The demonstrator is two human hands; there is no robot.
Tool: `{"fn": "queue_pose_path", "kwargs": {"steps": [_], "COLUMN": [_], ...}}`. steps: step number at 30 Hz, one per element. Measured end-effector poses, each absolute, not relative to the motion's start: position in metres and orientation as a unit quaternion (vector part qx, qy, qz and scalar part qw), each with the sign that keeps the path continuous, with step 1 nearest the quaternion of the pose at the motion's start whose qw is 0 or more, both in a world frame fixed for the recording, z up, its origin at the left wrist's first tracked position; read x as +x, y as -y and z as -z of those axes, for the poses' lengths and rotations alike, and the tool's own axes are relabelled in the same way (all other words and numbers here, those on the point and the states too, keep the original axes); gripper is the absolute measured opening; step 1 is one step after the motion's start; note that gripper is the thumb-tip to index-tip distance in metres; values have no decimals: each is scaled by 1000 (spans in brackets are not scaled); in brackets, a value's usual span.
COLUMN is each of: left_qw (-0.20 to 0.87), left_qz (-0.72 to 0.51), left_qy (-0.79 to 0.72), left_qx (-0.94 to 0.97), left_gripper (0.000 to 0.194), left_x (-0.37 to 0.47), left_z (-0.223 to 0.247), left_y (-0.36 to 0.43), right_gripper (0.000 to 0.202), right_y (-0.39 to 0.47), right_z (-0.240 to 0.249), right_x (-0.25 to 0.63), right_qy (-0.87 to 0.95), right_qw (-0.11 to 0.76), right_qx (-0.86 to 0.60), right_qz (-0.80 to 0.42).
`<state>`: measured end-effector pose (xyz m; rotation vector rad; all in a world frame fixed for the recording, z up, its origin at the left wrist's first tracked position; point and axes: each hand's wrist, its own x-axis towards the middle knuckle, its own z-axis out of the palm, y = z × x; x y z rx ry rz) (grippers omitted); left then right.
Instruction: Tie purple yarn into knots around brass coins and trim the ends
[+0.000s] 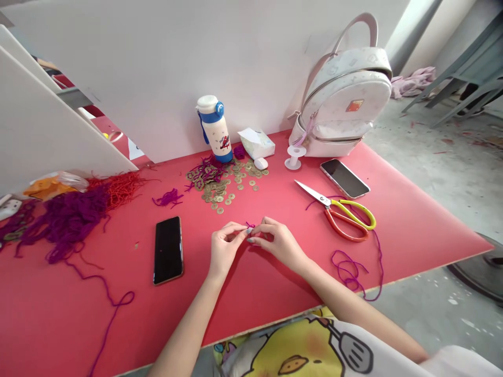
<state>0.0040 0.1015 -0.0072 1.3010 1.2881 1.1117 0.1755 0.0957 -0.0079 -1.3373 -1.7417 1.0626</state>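
A short piece of purple thread point(250, 225) is pinched between the left hand point(225, 247) and right hand point(275, 242), held together just above the red counter point(275, 283); knotting seems underway, and steady tension is called for next.

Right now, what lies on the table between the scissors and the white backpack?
In the head view, a dark phone lies face up between the scissors and the white backpack.

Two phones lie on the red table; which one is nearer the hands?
The black phone left of the left hand; the other phone lies farther back, beside the scissors.
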Motion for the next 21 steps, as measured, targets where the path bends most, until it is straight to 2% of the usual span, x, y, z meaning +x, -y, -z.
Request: {"fn": "queue_pose_path", "kwargs": {"steps": [4,8,12,15,21], "left_qw": [438,336,294,291,283], "left_qz": [-438,-381,-344,-381,-488], "left_qy": [-547,-551,-480,-440,-491], "left_qx": [563,663,751,759,664], "left_gripper": [14,13,17,19,17], "left_x": [5,6,5,3,6], "left_z": [7,4,3,2,-4], "left_y": [-101,-96,-92,-92,-90], "right_gripper": [12,14,16,16,18], "right_y": [-94,-92,-93,-95,-97], "right_z": [2,-3,-2,0,0], "right_x": [176,179,180,181,183], "right_qy": [698,714,703,686,700], "right_qw": [354,379,404,422,398], "right_qx": [-484,-451,-449,-454,-439], "right_qz": [-392,-379,-375,-381,-399]}}
